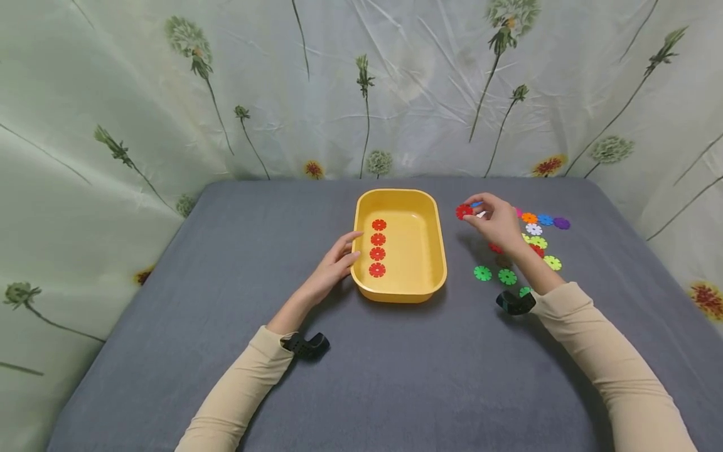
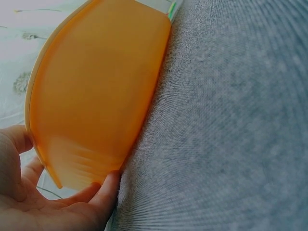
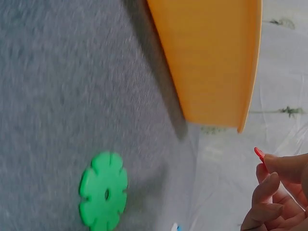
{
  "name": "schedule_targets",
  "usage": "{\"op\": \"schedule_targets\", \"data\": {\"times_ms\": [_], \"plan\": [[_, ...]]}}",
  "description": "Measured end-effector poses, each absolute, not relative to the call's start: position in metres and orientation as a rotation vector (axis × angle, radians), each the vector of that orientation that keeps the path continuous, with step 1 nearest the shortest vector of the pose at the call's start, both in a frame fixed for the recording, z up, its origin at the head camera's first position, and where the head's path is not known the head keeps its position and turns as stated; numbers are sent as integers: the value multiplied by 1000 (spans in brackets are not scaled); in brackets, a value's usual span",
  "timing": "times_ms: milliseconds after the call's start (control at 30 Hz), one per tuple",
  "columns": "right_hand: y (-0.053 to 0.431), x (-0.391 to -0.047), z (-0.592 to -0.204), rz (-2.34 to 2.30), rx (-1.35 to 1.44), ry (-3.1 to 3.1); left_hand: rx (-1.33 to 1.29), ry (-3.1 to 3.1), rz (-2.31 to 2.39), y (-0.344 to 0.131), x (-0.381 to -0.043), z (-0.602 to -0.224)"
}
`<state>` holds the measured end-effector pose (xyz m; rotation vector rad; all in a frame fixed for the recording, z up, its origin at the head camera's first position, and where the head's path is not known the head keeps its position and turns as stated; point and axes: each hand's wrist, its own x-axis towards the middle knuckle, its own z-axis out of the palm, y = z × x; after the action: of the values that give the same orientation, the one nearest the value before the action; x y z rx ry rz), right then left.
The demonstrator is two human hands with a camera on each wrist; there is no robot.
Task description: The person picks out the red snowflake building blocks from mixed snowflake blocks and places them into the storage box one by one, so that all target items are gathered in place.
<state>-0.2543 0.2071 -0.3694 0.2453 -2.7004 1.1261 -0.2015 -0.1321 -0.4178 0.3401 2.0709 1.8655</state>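
Note:
A yellow plastic tray [image 1: 440, 251] stands on the grey table. Inside, along its left side, several red notched discs [image 1: 377, 253] form a column. My left hand [image 1: 333, 265] grips the tray's left side, its thumb and a finger at the rim and the other fingers against the outer wall in the left wrist view. To the right of the tray, my right hand [image 1: 497, 223] pinches a red notched disc [image 1: 464, 211] between thumb and fingertips, raised above the table. In the right wrist view that disc [image 3: 259, 153] shows edge-on.
Loose notched discs lie around and under my right forearm: green discs [image 1: 482, 273], yellow-green discs [image 1: 552, 263], a purple disc [image 1: 562, 223], an orange disc [image 1: 529, 218], a white disc [image 1: 533, 230] and others. A flowered curtain [image 1: 316, 94] hangs behind the table [image 1: 361, 376].

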Motion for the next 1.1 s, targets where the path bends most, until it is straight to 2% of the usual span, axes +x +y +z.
{"op": "schedule_targets", "data": {"times_ms": [733, 1100], "plan": [[179, -225, -366, 1497, 442, -2531, 318, 2096, 1833, -136, -196, -422], [167, -220, -362, 1591, 434, -2509, 309, 2090, 1832, -133, -199, -421]]}}
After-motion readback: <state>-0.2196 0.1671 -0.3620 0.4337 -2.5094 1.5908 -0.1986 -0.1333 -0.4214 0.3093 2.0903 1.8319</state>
